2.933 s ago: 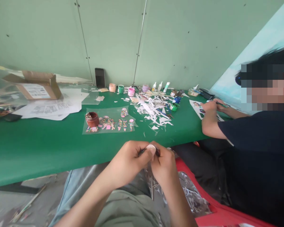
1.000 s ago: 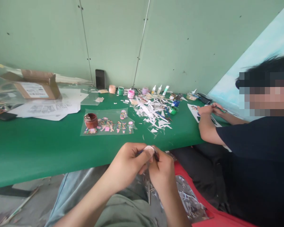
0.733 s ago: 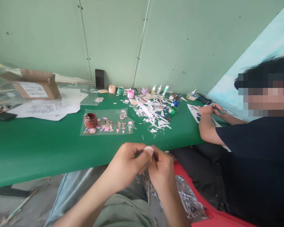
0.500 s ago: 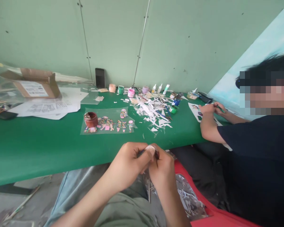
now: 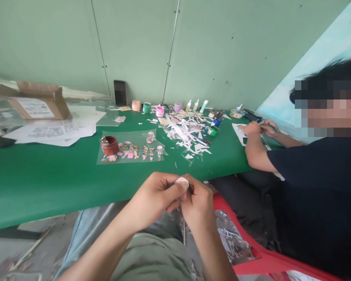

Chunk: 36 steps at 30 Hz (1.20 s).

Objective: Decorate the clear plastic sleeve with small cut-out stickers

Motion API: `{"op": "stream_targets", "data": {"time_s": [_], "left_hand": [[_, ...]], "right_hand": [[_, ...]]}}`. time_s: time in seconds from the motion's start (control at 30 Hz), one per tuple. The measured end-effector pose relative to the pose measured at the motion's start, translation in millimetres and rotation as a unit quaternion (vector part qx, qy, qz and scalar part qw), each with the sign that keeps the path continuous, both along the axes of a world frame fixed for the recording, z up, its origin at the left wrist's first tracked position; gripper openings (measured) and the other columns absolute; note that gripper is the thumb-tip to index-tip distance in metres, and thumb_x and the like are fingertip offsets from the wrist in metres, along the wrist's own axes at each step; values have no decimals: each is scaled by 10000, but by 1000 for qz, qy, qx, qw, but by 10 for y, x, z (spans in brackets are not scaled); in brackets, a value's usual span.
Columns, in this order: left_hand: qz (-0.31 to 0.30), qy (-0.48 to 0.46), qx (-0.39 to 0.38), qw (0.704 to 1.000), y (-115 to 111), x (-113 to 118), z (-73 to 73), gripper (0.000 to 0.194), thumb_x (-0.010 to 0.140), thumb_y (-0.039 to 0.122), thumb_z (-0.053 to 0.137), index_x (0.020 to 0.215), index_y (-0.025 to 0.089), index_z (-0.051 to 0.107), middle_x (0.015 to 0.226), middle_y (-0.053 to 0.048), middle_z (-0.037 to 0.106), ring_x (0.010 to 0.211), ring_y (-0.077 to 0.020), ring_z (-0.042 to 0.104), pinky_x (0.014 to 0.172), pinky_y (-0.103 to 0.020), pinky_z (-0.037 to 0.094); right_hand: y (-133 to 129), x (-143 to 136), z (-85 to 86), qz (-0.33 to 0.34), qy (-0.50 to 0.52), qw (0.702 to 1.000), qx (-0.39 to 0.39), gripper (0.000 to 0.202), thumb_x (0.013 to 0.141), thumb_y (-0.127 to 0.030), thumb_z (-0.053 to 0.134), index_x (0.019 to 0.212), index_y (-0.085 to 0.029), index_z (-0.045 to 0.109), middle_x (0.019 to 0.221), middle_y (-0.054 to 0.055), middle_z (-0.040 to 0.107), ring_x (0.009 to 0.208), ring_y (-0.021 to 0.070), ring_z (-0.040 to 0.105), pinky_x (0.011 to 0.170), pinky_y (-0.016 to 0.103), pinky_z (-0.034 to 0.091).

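My left hand (image 5: 156, 197) and my right hand (image 5: 198, 199) meet in front of the table's near edge, fingers closed. Between them is a small pale round-topped piece (image 5: 182, 182), pinched by thumb and fingertips. Something dark shows at its sides, mostly hidden by my fingers, and I cannot make out what it is. Ahead on the table, a clear plastic sheet (image 5: 128, 160) bears small patterned paper cutouts (image 5: 148, 153). An open jar of brown-red paint (image 5: 109, 146) stands on the sheet's left part.
White paper scraps (image 5: 187, 134) are heaped at mid-table. Paint jars (image 5: 146, 107) and glue bottles (image 5: 195, 105) line the back by an upright phone (image 5: 120, 93). A cardboard box (image 5: 43, 103) and printed sheets (image 5: 58, 134) lie left. A co-worker (image 5: 312, 168) sits at right, beside a red stool (image 5: 245, 253).
The whole view has shifted slightly, with the table's things now a little further left and up. Both hands keep hold of the small piece, which has tilted slightly.
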<state>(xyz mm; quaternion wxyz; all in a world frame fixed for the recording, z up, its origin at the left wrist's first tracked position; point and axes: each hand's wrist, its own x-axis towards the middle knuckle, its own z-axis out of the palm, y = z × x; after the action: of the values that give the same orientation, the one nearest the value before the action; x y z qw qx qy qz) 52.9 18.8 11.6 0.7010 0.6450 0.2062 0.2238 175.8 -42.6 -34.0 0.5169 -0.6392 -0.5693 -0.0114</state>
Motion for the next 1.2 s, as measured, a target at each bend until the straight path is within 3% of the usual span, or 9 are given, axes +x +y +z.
{"op": "stream_targets", "data": {"time_s": [0.27,0.5,0.83,1.03,1.2], "left_hand": [[-6,7,-4,1000,0,-80,-13,381,956,408,538,668,161,572,471,73,404,452,-58,285,451,-227,208],[-44,-19,-40,998,-5,-95,-19,398,935,449,580,666,156,589,449,77,388,435,-56,285,446,-233,198],[-7,52,63,997,-31,-84,2,408,966,391,514,627,164,530,492,58,423,469,-66,311,454,-223,236],[-34,33,-16,999,35,-11,-57,398,904,482,585,661,166,580,460,67,384,447,-75,271,437,-239,187],[12,76,61,995,62,17,-89,416,920,434,549,597,176,509,485,58,412,468,-76,280,455,-236,223]], "right_hand": [[-9,36,-2,8,-53,998,-30,247,855,-157,443,622,-219,496,548,-26,560,518,120,503,543,220,325],[-38,12,10,12,-68,998,3,246,838,-123,435,628,-214,527,550,-32,557,511,112,497,550,202,353],[-24,106,-73,39,-61,997,16,228,819,-100,444,672,-213,577,589,-18,610,544,121,555,562,195,384],[27,110,-165,-16,-40,999,2,211,829,-130,458,683,-215,584,619,-1,622,578,142,558,580,225,375],[48,105,-190,19,-31,999,-19,272,887,-196,466,627,-220,543,572,-13,596,535,133,513,554,228,352]]}}
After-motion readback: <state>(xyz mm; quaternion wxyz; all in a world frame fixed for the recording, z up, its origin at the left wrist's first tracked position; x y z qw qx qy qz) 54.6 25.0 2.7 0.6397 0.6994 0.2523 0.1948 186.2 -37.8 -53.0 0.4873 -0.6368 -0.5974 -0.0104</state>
